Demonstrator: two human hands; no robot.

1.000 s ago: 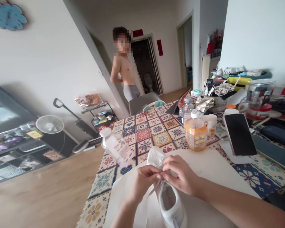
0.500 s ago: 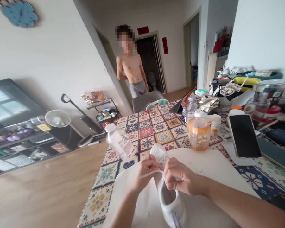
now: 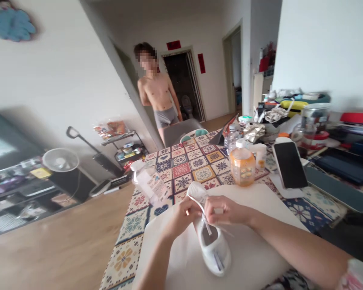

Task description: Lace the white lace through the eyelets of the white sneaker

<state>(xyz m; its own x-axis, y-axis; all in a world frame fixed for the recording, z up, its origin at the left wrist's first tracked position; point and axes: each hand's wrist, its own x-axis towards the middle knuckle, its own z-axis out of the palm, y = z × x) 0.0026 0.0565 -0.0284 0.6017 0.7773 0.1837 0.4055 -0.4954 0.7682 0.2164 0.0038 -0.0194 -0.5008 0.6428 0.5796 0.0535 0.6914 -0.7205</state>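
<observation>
A white shoe [image 3: 215, 253] lies on a white sheet [image 3: 248, 257] with its toe pointing away from me and its heel towards me. Over its upper part runs a white shoelace [image 3: 197, 199], looped up between my two hands. On the left side, my left hand [image 3: 186, 213] pinches the lace near the tongue. My right hand [image 3: 222, 210] is closed on the lace from the right, with fingertips close to the left ones. One loose lace end hangs over the shoe's opening. The fingers partly cover the lacing.
A clear bottle [image 3: 148, 183] stands at the left table edge. Ahead are an orange-liquid jar [image 3: 242, 165] and another bottle [image 3: 231, 139]. On the right are a propped phone [image 3: 289, 165] and crowded containers. A person [image 3: 159, 94] stands beyond the chair [image 3: 181, 131].
The lace has been drawn into a raised loop, and an end now hangs over the shoe opening. My view has turned slightly right. The person across the table has shifted posture.
</observation>
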